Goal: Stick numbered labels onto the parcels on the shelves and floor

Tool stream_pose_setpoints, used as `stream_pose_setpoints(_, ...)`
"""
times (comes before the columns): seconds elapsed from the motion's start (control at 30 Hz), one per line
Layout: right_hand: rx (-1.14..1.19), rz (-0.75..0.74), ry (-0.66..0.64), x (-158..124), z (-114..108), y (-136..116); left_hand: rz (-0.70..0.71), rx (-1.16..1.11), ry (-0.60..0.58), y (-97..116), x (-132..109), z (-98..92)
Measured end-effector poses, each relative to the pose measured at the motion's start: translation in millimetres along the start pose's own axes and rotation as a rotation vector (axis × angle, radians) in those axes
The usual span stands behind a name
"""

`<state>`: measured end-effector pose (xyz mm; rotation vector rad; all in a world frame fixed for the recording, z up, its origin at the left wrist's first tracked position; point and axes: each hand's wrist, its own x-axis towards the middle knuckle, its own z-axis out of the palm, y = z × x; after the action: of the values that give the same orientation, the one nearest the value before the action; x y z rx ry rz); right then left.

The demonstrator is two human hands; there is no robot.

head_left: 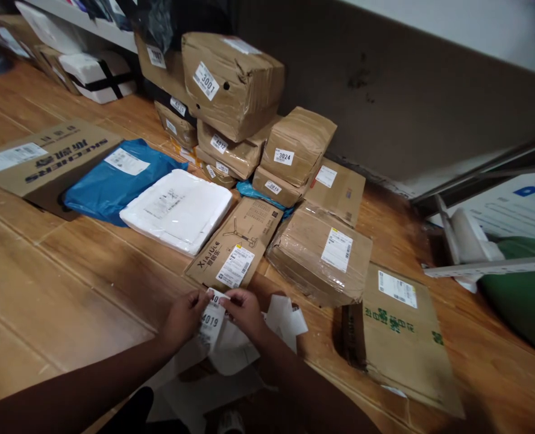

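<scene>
White paper labels point(210, 325) on a strip sit low and near the middle of the view, above a wooden floor point(91, 283). The left hand point(185, 316) and right hand point(246, 308) pinch the strip's upper end, each grip closed on the paper. One label reads 4019; the one above it shows 40, its remaining digits covered by the right thumb. Loose white paper point(235, 352) hangs below, between the forearms.

Just beyond the hands lies a flat brown carton point(225, 243) printed XIAJULE, with a line drawing and a shipping sticker point(235, 265) too small to read. To its left are a white parcel point(177, 211), a blue plastic bag point(98, 187) and a brown box point(68, 147) reading SKECHERS upside down. To its right stand a taped box point(306, 253) and, nearer, a wide carton point(403, 355) with green characters. Behind, stacked parcels hide part of a dark wall point(385, 108): parcel 3001 point(238, 99) rests on parcel 4012 point(243, 158), and parcel 3024 point(301, 138) on parcel 3015 point(285, 194).
</scene>
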<state>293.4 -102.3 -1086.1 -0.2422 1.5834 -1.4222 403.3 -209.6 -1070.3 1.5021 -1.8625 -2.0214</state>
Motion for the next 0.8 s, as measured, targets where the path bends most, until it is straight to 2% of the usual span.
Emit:
stream_pose_setpoints(0.17, -0.105, 0.0, 0.206, -3, 21, 47, 0.023, 0.173, -0.018, -35, 8, -16.5)
stream_pose_setpoints(0.3, -0.168, -0.053, 0.374, 5, 44, 68, 0.063, 0.365, 0.039, -53, 20, -29.7)
stream_pose_setpoints(0.47, -0.194, -0.078, 0.596, 18, 76, 87, 0.186, 0.521, 0.015, -55, 32, -40.3)
stream_pose_setpoints(0.57, -0.185, -0.083, 0.746, 25, 87, 100, 0.219, 0.579, -0.069, -52, 28, -45.1)
stream_pose_setpoints(0.63, -0.17, -0.075, 0.831, 32, 89, 107, 0.225, 0.711, -0.131, -50, 21, -48.9)
stream_pose_setpoints(0.7, -0.148, -0.059, 0.902, 38, 91, 112, 0.331, 0.887, -0.139, -47, 15, -53.4)
stream_pose_setpoints(0.8, -0.114, -0.044, 0.982, 46, 95, 116, 0.651, 1.0, -0.11, -40, 15, -60.7)
